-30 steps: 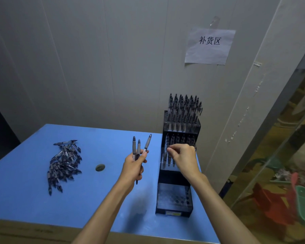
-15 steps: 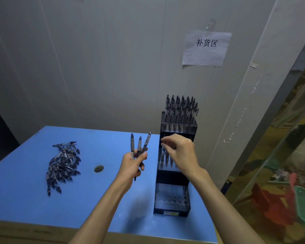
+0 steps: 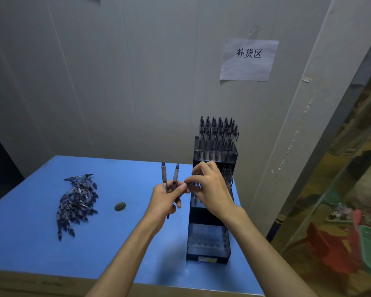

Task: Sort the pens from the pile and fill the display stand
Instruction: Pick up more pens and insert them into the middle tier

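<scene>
Left hand (image 3: 166,198) grips two pens (image 3: 169,179) upright just left of the display stand (image 3: 210,211), right hand (image 3: 210,187) curled in front of its middle tier pinching something tiny, pen pile (image 3: 76,202) way off left on the bench (image 3: 30,243).

Dim, bluish indoor light; soft shadows, wide-angle bending, blurred right edge.
</scene>
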A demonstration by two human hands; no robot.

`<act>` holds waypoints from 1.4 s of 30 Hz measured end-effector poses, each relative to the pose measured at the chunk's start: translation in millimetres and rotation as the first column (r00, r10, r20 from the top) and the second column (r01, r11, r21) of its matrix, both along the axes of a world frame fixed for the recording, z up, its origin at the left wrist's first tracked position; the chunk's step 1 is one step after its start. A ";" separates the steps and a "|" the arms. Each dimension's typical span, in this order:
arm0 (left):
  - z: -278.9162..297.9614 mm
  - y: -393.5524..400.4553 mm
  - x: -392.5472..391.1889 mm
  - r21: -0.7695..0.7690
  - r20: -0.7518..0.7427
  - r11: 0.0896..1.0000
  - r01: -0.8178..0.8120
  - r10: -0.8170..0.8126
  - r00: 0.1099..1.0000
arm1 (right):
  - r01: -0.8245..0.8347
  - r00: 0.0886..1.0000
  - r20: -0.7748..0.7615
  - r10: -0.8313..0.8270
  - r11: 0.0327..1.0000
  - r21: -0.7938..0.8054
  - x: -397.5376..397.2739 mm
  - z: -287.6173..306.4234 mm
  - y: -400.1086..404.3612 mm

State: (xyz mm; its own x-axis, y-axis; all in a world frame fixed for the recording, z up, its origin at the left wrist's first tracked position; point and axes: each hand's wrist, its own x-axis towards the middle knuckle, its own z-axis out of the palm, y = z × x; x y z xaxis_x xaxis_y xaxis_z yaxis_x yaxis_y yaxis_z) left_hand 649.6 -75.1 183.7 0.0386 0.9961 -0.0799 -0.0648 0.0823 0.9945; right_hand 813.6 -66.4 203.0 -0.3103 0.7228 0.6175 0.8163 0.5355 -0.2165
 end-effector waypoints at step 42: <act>-21.8 12.8 -19.9 -0.095 -0.034 0.995 -0.006 0.003 0.999 | 0.093 0.882 -0.372 -0.290 0.881 -0.464 36.2 -29.8 25.2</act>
